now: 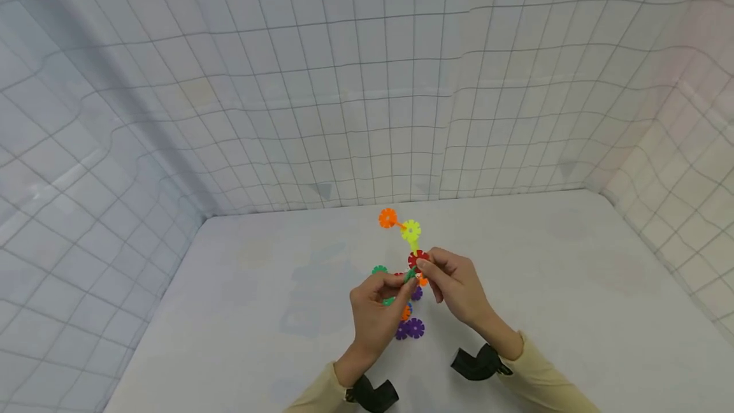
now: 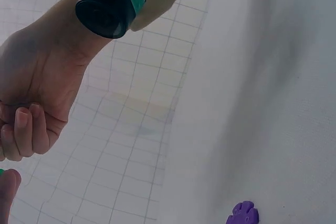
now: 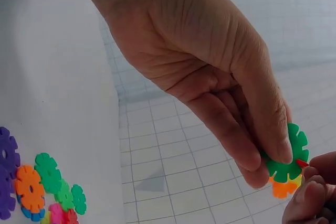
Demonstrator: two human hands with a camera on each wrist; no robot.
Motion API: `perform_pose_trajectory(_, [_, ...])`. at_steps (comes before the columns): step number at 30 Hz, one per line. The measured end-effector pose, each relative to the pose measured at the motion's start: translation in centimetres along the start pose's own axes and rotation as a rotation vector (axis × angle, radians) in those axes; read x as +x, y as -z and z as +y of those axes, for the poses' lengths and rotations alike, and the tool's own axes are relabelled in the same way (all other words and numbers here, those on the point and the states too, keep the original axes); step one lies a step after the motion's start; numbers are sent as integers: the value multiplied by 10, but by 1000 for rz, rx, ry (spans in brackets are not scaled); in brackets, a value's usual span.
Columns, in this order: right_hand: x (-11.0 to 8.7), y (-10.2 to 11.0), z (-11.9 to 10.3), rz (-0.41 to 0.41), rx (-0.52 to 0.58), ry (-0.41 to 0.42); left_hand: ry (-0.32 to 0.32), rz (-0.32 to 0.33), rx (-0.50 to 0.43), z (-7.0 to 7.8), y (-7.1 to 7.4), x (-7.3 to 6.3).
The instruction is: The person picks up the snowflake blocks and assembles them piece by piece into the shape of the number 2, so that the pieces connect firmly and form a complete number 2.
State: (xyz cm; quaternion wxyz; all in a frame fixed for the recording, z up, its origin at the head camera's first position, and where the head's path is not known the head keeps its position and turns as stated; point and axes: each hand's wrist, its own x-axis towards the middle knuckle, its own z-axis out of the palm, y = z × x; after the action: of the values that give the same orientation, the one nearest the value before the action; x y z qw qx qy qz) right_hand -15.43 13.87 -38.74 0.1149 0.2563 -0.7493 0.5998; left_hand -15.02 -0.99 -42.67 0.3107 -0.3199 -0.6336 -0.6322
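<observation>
Both hands meet above the white table in the head view. My left hand (image 1: 375,314) pinches a green notched disc (image 3: 286,163) between thumb and fingers. My right hand (image 1: 459,282) grips a red notched disc (image 1: 420,256) at the end of a short chain. Up from the red disc, the chain runs through yellow discs (image 1: 410,230) to an orange disc (image 1: 387,217) at its far end. The red disc's edge meets the green disc's rim in the right wrist view. In the left wrist view, the right hand's other fingers (image 2: 23,129) are curled in.
Below the hands, loose notched discs lie on the table (image 1: 241,311): purple (image 1: 415,328), orange (image 3: 30,188), green (image 3: 48,172) and other colours. Grid-patterned white walls (image 1: 390,113) enclose the back and sides. Each wrist wears a black device (image 1: 476,363).
</observation>
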Motion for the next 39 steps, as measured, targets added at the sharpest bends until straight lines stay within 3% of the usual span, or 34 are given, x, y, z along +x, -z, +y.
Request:
perform_pose_trajectory(6, [1, 2, -9, -15, -41, 63, -22, 13, 45, 8, 0, 3])
perform_pose_trajectory(11, [-1, 5, -1, -75, -11, 26, -42, 12, 59, 10, 1, 2])
perform_pose_trajectory(18, [-3, 6, 25, -114, 99, -42, -5, 27, 4, 10, 2, 4])
perform_pose_trajectory(25, [-1, 9, 25, -138, 161, -8, -229, 9, 87, -18, 7, -4])
perform_pose_trajectory(29, [-1, 9, 25, -139, 221, -30, -299, 3, 95, -26, 8, -7])
perform_pose_trajectory(34, [-1, 9, 28, -165, 257, -23, -298, 5, 77, -23, 8, -6])
perform_pose_trajectory(39, [0, 11, 29, -180, 245, -51, -231, -27, 84, -23, 8, -7])
